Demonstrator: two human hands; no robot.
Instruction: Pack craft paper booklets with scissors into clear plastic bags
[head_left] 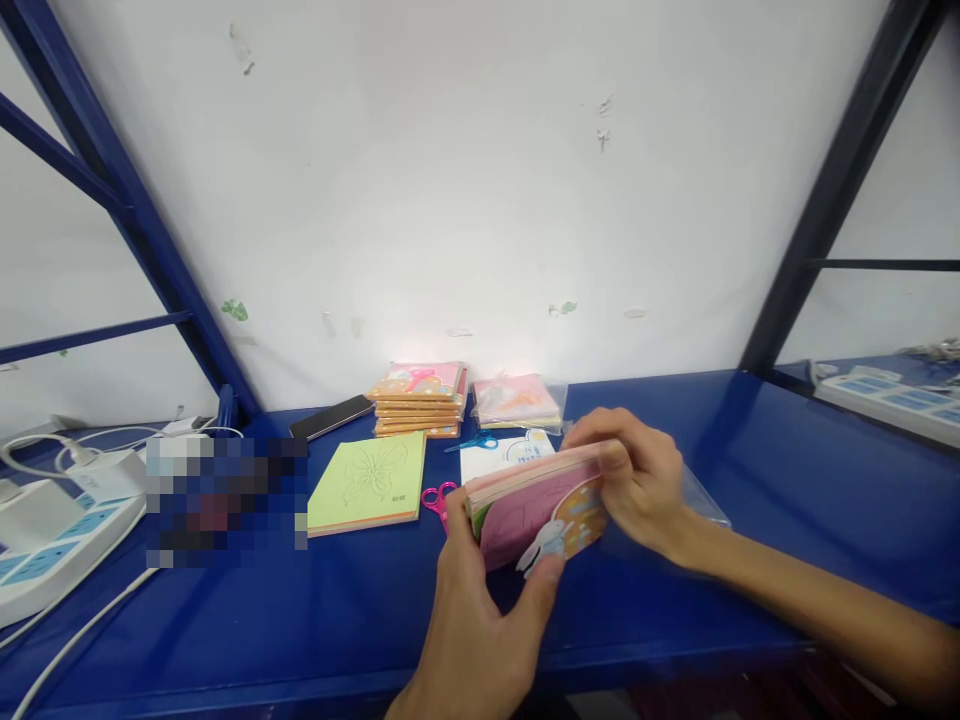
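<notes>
A stack of craft paper sheets with a pink and orange bunny cover is held tilted on edge above the blue table. My left hand grips its lower left side, thumb on the bunny picture. At the upper right corner, my right hand is closed on the same stack. Pink scissors lie just left of it, partly hidden by the stack and my left hand. Behind it are blue scissors and a white sheet with blue print. To the left lies a green paper pad with a butterfly drawing.
Wrapped craft packs are piled near the wall, beside another bagged pack. A black phone lies to their left. A power strip with plugs and white cables takes up the left edge. Clear plastic lies behind my right wrist.
</notes>
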